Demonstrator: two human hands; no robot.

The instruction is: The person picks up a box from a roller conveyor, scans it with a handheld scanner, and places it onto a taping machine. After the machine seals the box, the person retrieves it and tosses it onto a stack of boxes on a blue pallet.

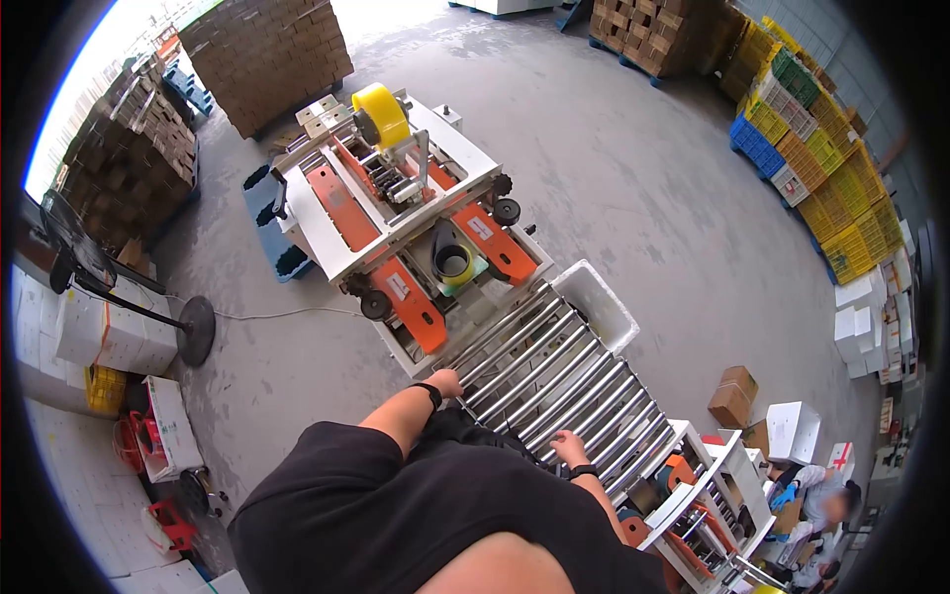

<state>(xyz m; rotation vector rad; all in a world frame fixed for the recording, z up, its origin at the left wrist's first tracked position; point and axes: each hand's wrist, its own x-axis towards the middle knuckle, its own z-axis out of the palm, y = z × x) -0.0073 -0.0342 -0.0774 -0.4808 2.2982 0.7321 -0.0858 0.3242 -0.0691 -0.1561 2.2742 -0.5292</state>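
Note:
A roller conveyor (569, 381) with shiny metal rollers runs in front of my body. My left hand (447, 382) is closed over its side rail at the left end, a black band on the wrist. Near the conveyor's close edge, my right hand (567, 448) rests low over the rollers, fingers loosely bent and apart, with nothing seen in it. A carton-sealing machine (396, 198) stands at the far end of the rollers, bearing a yellow tape roll (381, 116). Between its orange side guides sits a dark tape roll (454, 262).
A white foam box (597, 307) stands beside the conveyor. Another machine (693, 495) adjoins its right end, with people (816, 500) beyond. A floor fan (193, 332) trails a cord at left. Stacked cartons (267, 59) and yellow crates (821, 158) stand farther back.

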